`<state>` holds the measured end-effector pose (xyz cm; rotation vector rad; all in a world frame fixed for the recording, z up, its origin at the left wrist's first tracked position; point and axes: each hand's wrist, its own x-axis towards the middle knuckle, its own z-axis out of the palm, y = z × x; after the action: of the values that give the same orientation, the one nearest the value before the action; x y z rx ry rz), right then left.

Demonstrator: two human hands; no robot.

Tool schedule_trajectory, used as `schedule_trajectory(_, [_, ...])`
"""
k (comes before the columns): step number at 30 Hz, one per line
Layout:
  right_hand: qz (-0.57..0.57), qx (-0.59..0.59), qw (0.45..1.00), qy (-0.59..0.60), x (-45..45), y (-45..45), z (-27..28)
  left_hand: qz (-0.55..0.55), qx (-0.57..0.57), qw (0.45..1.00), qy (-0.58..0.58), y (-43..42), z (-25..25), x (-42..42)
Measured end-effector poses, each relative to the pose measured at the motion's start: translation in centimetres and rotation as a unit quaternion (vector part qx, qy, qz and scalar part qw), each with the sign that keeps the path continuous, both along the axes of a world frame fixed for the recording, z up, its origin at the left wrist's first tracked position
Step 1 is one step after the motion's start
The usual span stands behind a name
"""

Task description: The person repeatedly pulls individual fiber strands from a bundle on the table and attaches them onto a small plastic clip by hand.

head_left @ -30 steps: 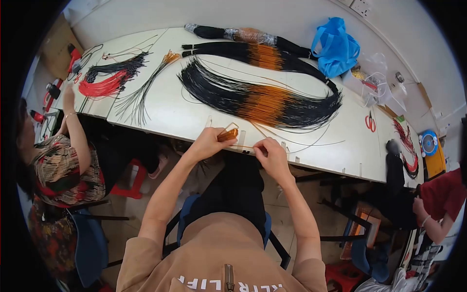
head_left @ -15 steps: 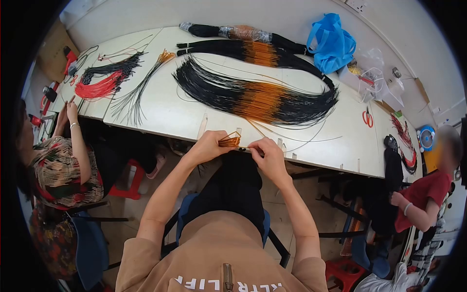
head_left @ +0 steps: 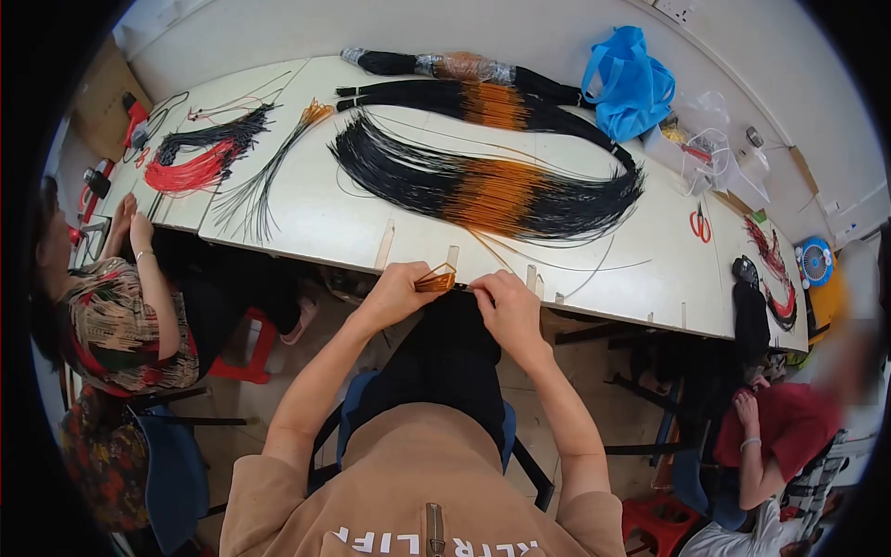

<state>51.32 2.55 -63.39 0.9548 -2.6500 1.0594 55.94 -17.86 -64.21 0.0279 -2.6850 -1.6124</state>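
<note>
At the table's front edge, my left hand (head_left: 397, 297) is closed round a small bundle of orange-sleeved wires (head_left: 436, 280), whose bent loops stick out past the fingers. My right hand (head_left: 510, 308) sits just to the right, thumb and fingertips pinched on a thin wire (head_left: 469, 287) beside that bundle. A small dark spot shows between the two hands, too small to make out. Beyond them lies a wide fan of black wires (head_left: 390, 176) with orange middle sections (head_left: 497, 197). Two loose orange ends (head_left: 483, 243) reach from it toward my hands.
Clear upright tabs (head_left: 385, 243) stand along the table edge. Farther back are tied wire bundles (head_left: 408, 94) and a blue bag (head_left: 629, 84). Red wires (head_left: 190, 167) lie left, orange-handled scissors (head_left: 700, 223) right. A co-worker sits on each side.
My right hand has dropped slightly, and the orange strand between my hands shows less. The co-worker on the right has leaned lower; the left co-worker's hands have shifted.
</note>
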Motion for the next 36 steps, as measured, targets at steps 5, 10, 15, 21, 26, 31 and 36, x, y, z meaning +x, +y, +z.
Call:
schedule_trajectory(5, [-0.066, -0.125, 0.969, -0.201, 2.6, -1.1, -1.7, 0.058, 0.097, 0.991, -0.071, 3.0, -0.3, 3.3])
schedule_trajectory(10, [-0.065, -0.425, 0.766, -0.478, 5.2, -2.1, -5.1, 0.070, 0.170, 0.979, -0.086, 4.2, -2.3, 5.4])
schedule_trajectory(15, [-0.031, -0.543, 0.626, -0.559, 7.0, -1.6, -6.5, 0.082, 0.201, 0.974, -0.074, 2.7, -2.6, 5.9])
schedule_trajectory(21, [-0.031, -0.499, 0.656, -0.565, 8.7, -0.7, -7.6, 0.138, 0.303, 0.937, -0.108, 3.8, -0.1, 3.1])
schedule_trajectory(26, [-0.017, -0.476, 0.671, -0.568, 8.8, 0.1, -8.5, 0.092, 0.395, 0.901, -0.154, 4.2, -1.0, 2.1])
schedule_trajectory(31, [0.004, -0.401, 0.726, -0.558, 8.6, 1.0, -8.2, 0.112, 0.407, 0.894, -0.150, 4.4, -1.5, 2.3])
schedule_trajectory(36, [-0.052, -0.385, 0.805, -0.448, 6.2, -0.8, -4.2, 0.139, 0.377, 0.914, -0.053, 4.2, -3.3, 1.7])
